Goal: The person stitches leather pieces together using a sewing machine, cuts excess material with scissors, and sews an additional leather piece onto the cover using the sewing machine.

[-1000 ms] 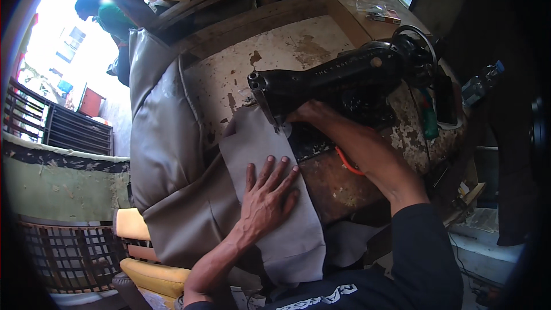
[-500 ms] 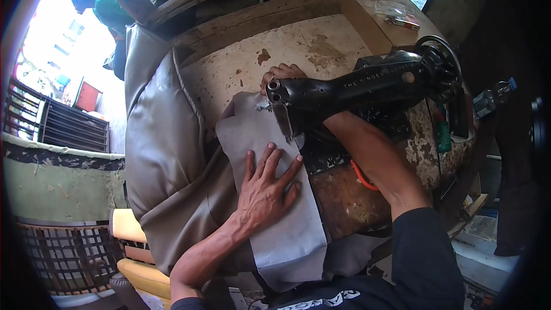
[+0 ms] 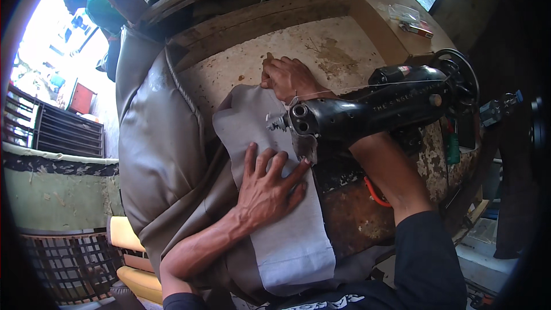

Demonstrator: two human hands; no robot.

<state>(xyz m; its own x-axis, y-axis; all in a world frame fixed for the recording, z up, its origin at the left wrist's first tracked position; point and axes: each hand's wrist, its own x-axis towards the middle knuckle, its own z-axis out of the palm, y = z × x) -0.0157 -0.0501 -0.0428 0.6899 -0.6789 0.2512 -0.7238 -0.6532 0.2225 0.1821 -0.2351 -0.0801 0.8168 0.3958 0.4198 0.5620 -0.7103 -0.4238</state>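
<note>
Head view, left hand [image 3: 266, 190] splayed, on fabric [image 3: 295, 238]

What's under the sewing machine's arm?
The right forearm passes under the sewing machine's black arm; the right hand shows beyond, by the far end of the grey fabric. The forearm's middle is covered.

A long, pale grey panel [image 3: 294, 232] lay mostly flat, slanting away to the left, its far corner rounded, its near end creased, its right edge by the black sewing machine [image 3: 384, 108].
</note>
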